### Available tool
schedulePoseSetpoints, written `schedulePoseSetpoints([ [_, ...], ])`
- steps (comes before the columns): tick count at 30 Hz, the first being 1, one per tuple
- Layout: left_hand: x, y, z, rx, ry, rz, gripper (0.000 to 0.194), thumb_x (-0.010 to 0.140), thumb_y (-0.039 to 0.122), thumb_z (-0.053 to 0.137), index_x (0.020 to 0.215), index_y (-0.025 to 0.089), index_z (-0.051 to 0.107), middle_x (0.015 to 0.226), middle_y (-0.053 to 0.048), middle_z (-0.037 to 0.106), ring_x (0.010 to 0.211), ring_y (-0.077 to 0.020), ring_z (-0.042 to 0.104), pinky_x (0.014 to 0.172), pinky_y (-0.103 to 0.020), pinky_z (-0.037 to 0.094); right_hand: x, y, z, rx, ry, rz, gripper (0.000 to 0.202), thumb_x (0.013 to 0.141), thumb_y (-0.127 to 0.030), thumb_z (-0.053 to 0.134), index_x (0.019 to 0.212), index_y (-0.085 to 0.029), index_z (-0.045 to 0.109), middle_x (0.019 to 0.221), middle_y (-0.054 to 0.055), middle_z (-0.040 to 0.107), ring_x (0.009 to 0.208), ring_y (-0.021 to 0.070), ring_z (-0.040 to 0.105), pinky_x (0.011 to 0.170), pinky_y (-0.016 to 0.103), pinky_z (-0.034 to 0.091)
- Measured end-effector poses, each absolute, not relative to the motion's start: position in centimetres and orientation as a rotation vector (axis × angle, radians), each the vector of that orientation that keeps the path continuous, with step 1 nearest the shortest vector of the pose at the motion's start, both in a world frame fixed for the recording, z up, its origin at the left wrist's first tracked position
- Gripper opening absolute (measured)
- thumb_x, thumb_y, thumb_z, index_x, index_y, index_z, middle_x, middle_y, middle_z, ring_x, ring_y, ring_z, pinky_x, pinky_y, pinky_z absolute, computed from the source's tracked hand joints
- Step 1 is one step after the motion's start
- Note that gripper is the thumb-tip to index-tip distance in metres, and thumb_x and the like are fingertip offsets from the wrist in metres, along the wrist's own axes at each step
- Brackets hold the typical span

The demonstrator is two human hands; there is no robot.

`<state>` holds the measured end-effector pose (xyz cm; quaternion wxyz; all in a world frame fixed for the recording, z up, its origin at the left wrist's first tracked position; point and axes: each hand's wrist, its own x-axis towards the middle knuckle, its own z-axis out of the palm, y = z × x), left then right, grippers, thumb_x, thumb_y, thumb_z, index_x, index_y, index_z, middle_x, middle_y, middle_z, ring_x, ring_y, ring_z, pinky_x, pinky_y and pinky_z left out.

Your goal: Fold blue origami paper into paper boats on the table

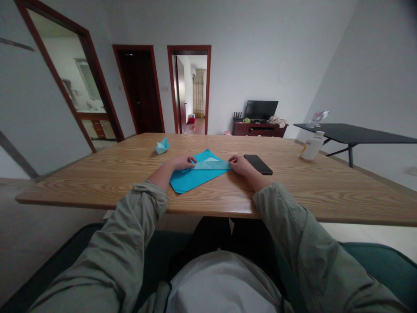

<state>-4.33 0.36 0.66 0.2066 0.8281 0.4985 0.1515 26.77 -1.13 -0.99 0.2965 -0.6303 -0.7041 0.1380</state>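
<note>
Blue sheets of paper (pixel 192 180) lie flat on the wooden table in front of me. Over them is a partly folded piece of paper (pixel 211 165), lighter blue, with a long narrow band along its near side and a pale peak behind it. My left hand (pixel 183 162) pinches the left end of this folded paper. At its right end, my right hand (pixel 239 165) grips the paper between thumb and fingers. A finished-looking paper boat (pixel 162 146), light blue, stands farther back on the left.
A black phone (pixel 258 164) lies just right of my right hand. On the right of the wooden table (pixel 293 187) stands a translucent white bottle (pixel 312 146). Beyond are a black folding table (pixel 361 132) and a television (pixel 261 110) on a dark cabinet.
</note>
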Motion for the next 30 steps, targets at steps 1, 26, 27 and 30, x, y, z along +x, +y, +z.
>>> schedulePoseSetpoints([
  [1,-4.3,0.4,0.6,2.292,1.383,0.437,0.047,0.073,0.037,0.062,0.115,0.016,0.066,0.09,-0.005,0.067,0.07,-0.0142,0.058,0.062,-0.023,0.043,26.8,-1.1,-1.0,-1.683,-1.88,0.362,0.023,0.081,-0.016,0.057,0.1,-0.012,0.069,0.093,0.008,0.072,0.072,0.0123,0.062,0.06,0.018,0.042],
  [26,2.8,-2.2,-1.1,2.544,1.465,0.046,0.087,0.082,0.074,0.035,0.148,0.018,0.034,0.158,-0.016,0.02,0.146,-0.0351,0.016,0.114,-0.051,0.019,22.6,-3.5,-1.9,-1.808,-2.487,0.111,0.075,0.091,-0.066,0.028,0.15,-0.019,0.031,0.156,0.018,0.026,0.143,0.0358,0.022,0.112,0.059,0.013],
  [27,2.8,-2.1,-1.2,2.523,1.477,0.033,0.09,0.082,0.076,0.033,0.15,0.016,0.03,0.158,-0.016,0.018,0.146,-0.0352,0.014,0.115,-0.051,0.017,22.5,-3.5,-2.0,-1.825,-2.489,0.136,0.078,0.09,-0.068,0.026,0.151,-0.019,0.027,0.157,0.018,0.023,0.145,0.0352,0.018,0.112,0.059,0.011],
  [30,2.2,-1.6,-1.3,2.484,1.537,0.043,0.096,0.08,0.077,0.035,0.151,0.013,0.027,0.157,-0.02,0.017,0.146,-0.037,0.013,0.114,-0.052,0.017,22.5,-3.2,-2.2,-1.84,-2.477,0.162,0.083,0.089,-0.071,0.026,0.153,-0.019,0.023,0.158,0.018,0.018,0.146,0.0345,0.015,0.113,0.06,0.008],
])
